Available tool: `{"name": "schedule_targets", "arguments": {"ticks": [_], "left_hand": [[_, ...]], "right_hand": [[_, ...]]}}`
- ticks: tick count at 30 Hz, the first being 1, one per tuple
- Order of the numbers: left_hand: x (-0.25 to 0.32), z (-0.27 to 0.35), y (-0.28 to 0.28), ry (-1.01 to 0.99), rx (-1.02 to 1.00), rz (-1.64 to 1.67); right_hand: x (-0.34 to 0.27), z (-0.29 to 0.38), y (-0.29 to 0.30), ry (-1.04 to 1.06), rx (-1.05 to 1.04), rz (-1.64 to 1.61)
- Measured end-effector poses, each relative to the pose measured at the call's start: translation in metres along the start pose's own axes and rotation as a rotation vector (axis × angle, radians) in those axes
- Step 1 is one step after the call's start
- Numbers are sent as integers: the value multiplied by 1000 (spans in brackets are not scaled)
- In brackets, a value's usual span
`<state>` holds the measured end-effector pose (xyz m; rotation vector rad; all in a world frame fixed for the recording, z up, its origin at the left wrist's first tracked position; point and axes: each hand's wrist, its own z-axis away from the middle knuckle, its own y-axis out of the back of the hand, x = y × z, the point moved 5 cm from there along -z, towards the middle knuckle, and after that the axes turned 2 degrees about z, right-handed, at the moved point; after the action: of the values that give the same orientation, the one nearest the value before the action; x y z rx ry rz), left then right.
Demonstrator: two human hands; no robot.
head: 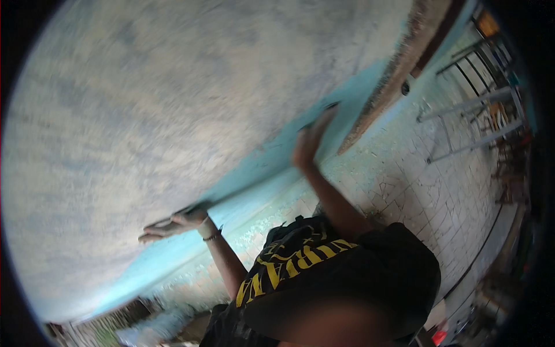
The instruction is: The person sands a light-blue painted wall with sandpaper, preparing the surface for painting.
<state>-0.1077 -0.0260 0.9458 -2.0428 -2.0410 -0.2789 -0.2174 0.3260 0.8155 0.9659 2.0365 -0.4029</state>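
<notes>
A large wall point(164, 112) spans the left and top of the head view, mottled cream and grey above a turquoise band point(260, 160). My left hand point(177, 223) lies close against it near the border of the two colours, fingers stretched left, a dark bracelet on the wrist. A dark patch beside its palm may be shadow. Farther right, my right hand point(314, 139) is raised in front of the turquoise band, blurred by motion. Dark marks edge its fingertips; whether they are shadow or a held thing is unclear.
A rough brown vertical edge point(381, 95) breaks the wall to the right. Cracked tile flooring point(425, 191) runs behind me. Metal frames point(472, 126) and wooden furniture point(509, 173) stand at the far right. Clear plastic sheeting point(156, 325) lies at lower left.
</notes>
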Motion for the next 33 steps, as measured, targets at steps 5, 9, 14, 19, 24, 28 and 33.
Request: {"name": "schedule_targets", "arguments": {"ticks": [5, 9, 14, 19, 24, 28, 33], "left_hand": [[-23, 4, 5, 21, 34, 54], [-16, -1, 3, -26, -40, 103], [-49, 1, 30, -169, -256, 170], [-169, -26, 88, -152, -405, 18], [-276, -42, 118, 151, -281, 50], [-359, -34, 137, 256, -164, -18], [-404, -30, 167, 627, -137, 122]], "right_hand": [[1, -91, 14, -84, 51, -57], [-97, 54, -31, 180, -98, -24], [-54, 133, -48, 211, -233, 19], [-58, 39, -28, -298, 53, -268], [-178, 157, -89, 100, -20, -37], [-279, 343, -153, 592, -366, -126], [-346, 447, -206, 841, -591, -72]]}}
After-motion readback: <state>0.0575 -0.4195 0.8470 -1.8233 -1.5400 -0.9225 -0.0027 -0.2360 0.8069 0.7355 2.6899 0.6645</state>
